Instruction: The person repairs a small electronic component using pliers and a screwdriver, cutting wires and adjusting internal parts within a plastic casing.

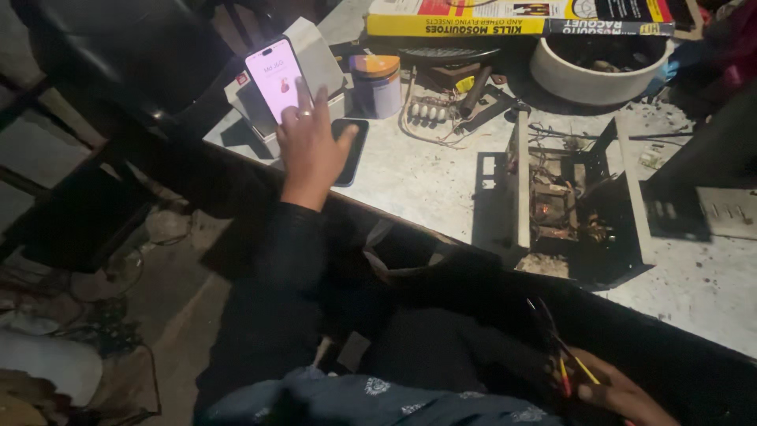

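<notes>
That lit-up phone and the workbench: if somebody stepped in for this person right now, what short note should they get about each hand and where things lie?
Left hand: reaching out, fingertips on the lit phone, which leans upright against a pale box. It grips nothing.
Right hand: low by the lap, holding thin red and yellow wires.
On the table: a second, dark phone lies flat under the left palm; a small round tin beside it; an opened metal chassis with its coils bared at the table's near edge; a white bowl behind.
Done: chassis is open.
Left: cannot tell from this view.
</notes>
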